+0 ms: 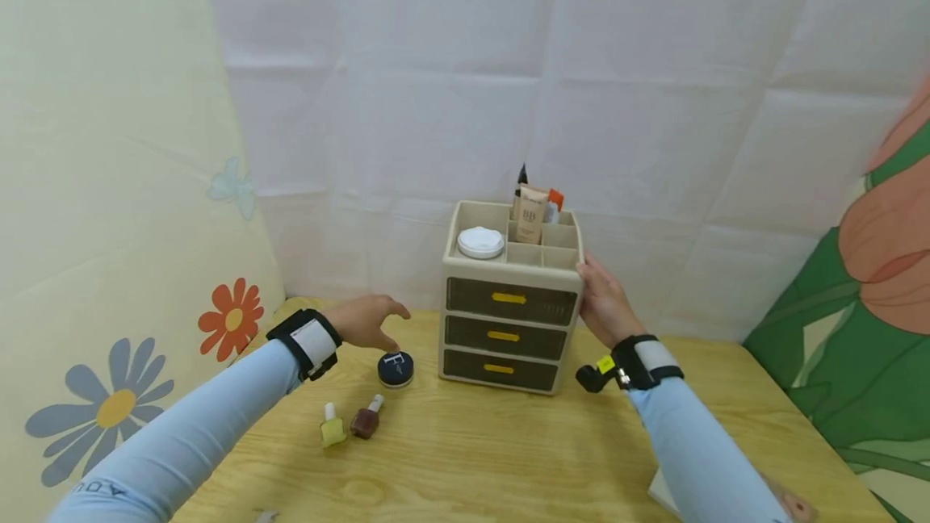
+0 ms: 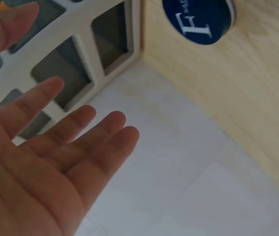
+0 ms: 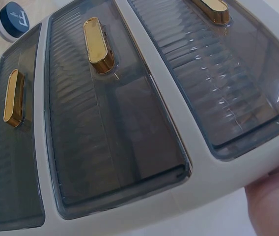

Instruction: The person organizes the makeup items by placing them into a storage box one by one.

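Note:
A beige drawer organizer (image 1: 452, 294) with three smoky drawers and gold handles stands upright on the wooden table. My right hand (image 1: 606, 305) touches its right side near the top front corner; most of those fingers are hidden behind the edge. My left hand (image 1: 366, 321) is held apart from the organizer's left side, fingers extended and palm bare in the left wrist view. Below its fingertips lies a navy round compact (image 1: 395, 370) with a white F. The organizer's top holds a white round case (image 1: 480, 242), a BB cream tube (image 1: 530, 216) and a black-tipped pen (image 1: 522, 174).
A yellow nail polish bottle (image 1: 333, 430) and a dark red one (image 1: 366, 420) lie at the front left. Under my right forearm a white object (image 1: 662, 494) is partly hidden. White cloth (image 1: 407, 103) hangs behind the table, with flowered cloths on both sides.

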`<control>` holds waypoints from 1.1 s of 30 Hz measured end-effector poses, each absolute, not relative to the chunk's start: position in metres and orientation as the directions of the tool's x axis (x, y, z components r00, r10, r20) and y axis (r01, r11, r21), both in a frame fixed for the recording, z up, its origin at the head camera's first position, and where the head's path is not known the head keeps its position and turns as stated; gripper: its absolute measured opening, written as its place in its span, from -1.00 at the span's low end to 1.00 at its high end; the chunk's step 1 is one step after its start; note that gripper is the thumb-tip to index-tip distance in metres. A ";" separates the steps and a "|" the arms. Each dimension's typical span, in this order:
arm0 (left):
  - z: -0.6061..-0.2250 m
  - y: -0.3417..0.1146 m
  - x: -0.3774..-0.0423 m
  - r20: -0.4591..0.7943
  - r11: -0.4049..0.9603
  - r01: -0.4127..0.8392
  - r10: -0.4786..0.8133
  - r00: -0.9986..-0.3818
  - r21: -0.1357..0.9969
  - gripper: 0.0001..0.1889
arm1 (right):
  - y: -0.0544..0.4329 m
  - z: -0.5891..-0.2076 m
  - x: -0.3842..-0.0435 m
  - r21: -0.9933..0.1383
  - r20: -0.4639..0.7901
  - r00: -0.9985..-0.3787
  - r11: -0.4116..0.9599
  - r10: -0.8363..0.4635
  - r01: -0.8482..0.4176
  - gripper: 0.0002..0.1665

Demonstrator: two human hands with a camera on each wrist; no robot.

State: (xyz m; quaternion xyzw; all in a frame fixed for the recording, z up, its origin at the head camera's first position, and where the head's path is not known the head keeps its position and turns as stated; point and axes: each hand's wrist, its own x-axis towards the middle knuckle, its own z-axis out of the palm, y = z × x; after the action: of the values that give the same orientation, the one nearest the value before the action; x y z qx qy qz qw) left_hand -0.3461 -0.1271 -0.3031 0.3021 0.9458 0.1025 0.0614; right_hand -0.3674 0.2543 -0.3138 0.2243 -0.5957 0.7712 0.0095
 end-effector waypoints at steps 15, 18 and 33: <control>-0.374 -0.113 -0.371 -0.138 0.836 0.480 0.526 -0.839 0.264 -0.43 | 0.255 -0.312 -0.364 -0.921 0.345 -0.902 -0.281 -0.258 -0.272 -0.33; -0.385 -0.114 -0.375 -0.125 0.833 0.478 0.525 -0.842 0.277 -0.44 | 0.255 -0.312 -0.364 -0.920 0.342 -0.903 -0.287 -0.258 -0.266 -0.34; -0.405 -0.113 -0.380 -0.103 0.840 0.456 0.502 -0.859 0.293 -0.43 | 0.251 -0.310 -0.363 -0.924 0.326 -0.916 -0.281 -0.233 -0.258 -0.34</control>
State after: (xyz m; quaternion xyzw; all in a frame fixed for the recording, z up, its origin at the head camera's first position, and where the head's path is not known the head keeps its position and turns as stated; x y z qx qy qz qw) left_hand -0.3800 -0.1128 -0.4049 0.2508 0.9552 0.1300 0.0881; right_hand -0.3629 0.2515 -0.3100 0.2044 -0.5994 0.7739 0.0081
